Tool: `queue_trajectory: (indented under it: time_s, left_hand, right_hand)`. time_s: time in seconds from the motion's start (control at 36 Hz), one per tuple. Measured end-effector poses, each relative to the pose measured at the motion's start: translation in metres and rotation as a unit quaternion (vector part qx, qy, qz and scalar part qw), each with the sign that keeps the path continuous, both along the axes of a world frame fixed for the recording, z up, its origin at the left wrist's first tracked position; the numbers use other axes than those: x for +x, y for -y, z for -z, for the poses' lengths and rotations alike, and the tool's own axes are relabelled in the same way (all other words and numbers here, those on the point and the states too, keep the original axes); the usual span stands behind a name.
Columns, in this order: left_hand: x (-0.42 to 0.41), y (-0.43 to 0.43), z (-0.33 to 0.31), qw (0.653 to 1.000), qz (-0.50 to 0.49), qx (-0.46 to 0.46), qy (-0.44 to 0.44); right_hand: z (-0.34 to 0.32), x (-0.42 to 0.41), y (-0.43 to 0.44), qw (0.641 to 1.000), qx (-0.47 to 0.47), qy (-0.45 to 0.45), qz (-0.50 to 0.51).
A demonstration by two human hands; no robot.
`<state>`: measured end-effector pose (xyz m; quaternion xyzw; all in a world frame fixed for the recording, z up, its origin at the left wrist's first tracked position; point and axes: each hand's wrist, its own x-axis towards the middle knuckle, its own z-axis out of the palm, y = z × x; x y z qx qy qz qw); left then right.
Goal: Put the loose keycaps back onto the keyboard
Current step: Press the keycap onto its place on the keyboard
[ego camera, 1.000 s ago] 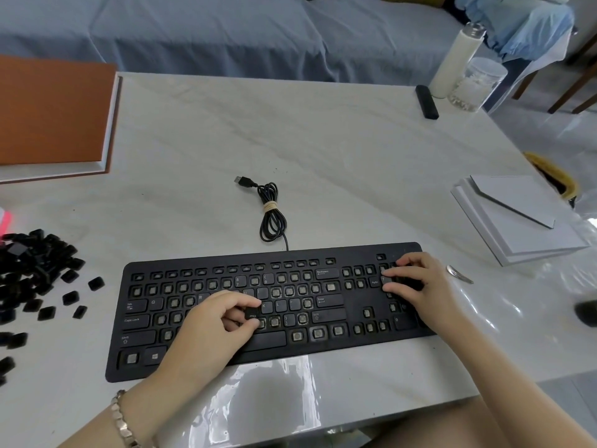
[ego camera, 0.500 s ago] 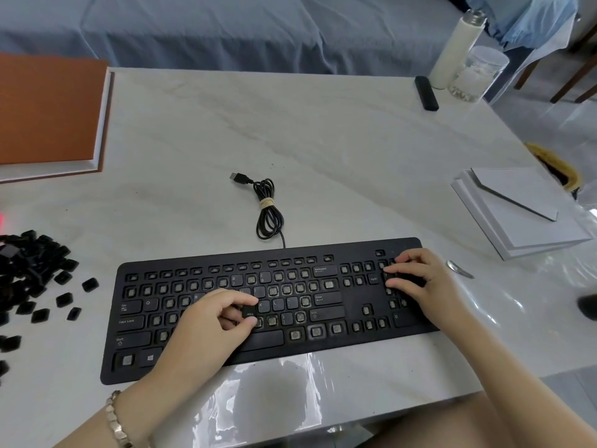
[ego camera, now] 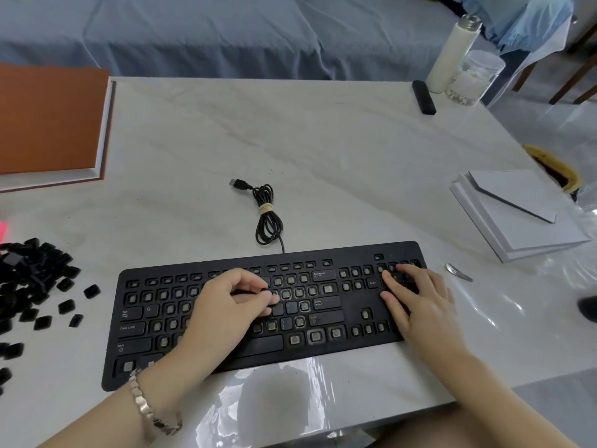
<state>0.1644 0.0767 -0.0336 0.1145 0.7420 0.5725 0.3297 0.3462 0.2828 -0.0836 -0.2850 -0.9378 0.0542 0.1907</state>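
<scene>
Left hand [ego camera: 226, 307] curled, apparently pinching a keycap [ego camera: 265, 290]; right hand [ego camera: 416, 305] flat on keyboard [ego camera: 355, 253].

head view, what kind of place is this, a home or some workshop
Probably a room in a home: the pale marble-look table stands by a sofa or bed draped in blue-grey cloth, a white bottle and clear jar sit at its far corner, and wooden chair legs show beyond.

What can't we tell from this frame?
Head view only.
- Left hand: whether its fingertips pinch a keycap; dark on dark, too small.
- Keyboard: sockets under both hands hidden; right hand covers the numpad.
- Loose keycaps: pile cut by left edge, legends too small.
</scene>
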Motion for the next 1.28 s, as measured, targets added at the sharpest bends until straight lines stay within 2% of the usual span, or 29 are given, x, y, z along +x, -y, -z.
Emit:
queue_trajectory:
  time_s: [0.08,0.17,0.28,0.36,0.47,0.58,0.72,0.86,0.92,0.97,1.03,1.08,1.14,1.28]
  left_hand:
    - [0.003,-0.011,-0.006,0.996,-0.052,0.031,0.072]
    - [0.005,-0.020,-0.006,0.996,-0.044,0.008,0.078]
    - [0.011,-0.031,-0.011,0.981,-0.082,0.038,0.171]
    - [0.016,-0.037,-0.016,0.968,-0.088,0.065,0.225]
    - [0.022,-0.043,-0.020,0.973,-0.051,0.057,0.219]
    - [0.026,-0.047,-0.019,0.984,-0.017,0.027,0.173]
    - [0.030,-0.050,-0.015,0.989,0.025,0.013,0.146]
    - [0.038,-0.053,-0.014,0.990,0.054,0.014,0.126]
    - [0.039,-0.054,-0.011,0.993,0.072,0.013,0.088]
    - [0.036,-0.052,-0.006,0.994,0.103,0.005,-0.035]
    - [0.030,-0.047,0.001,0.968,0.144,-0.006,-0.206]
    - [0.022,-0.040,0.009,0.921,0.177,-0.014,-0.347]
    - [0.014,-0.032,0.017,0.891,0.191,-0.037,-0.410]
    - [-0.004,-0.018,0.037,0.845,0.209,-0.127,-0.476]
  right_hand:
    - [-0.006,-0.008,0.008,0.996,-0.084,-0.020,0.029]
    - [-0.021,-0.021,0.018,0.974,-0.208,-0.075,0.043]
    - [-0.042,-0.040,0.039,0.938,-0.310,-0.153,-0.009]
    - [-0.049,-0.050,0.052,0.920,-0.349,-0.167,-0.057]
    - [-0.051,-0.056,0.057,0.928,-0.332,-0.139,-0.102]
    - [-0.049,-0.054,0.052,0.939,-0.293,-0.124,-0.128]
    - [-0.047,-0.044,0.043,0.956,-0.223,-0.110,-0.158]
    - [-0.046,-0.033,0.037,0.956,-0.205,-0.104,-0.179]
    - [-0.044,-0.030,0.032,0.959,-0.203,-0.090,-0.175]
    - [-0.044,-0.028,0.022,0.965,-0.195,-0.078,-0.158]
    - [-0.045,-0.025,0.005,0.965,-0.222,-0.072,-0.118]
    - [-0.043,-0.023,-0.018,0.961,-0.253,-0.071,-0.080]
    - [-0.038,-0.021,-0.040,0.962,-0.262,-0.062,-0.044]
    - [-0.029,-0.021,-0.068,0.960,-0.281,-0.004,-0.011]
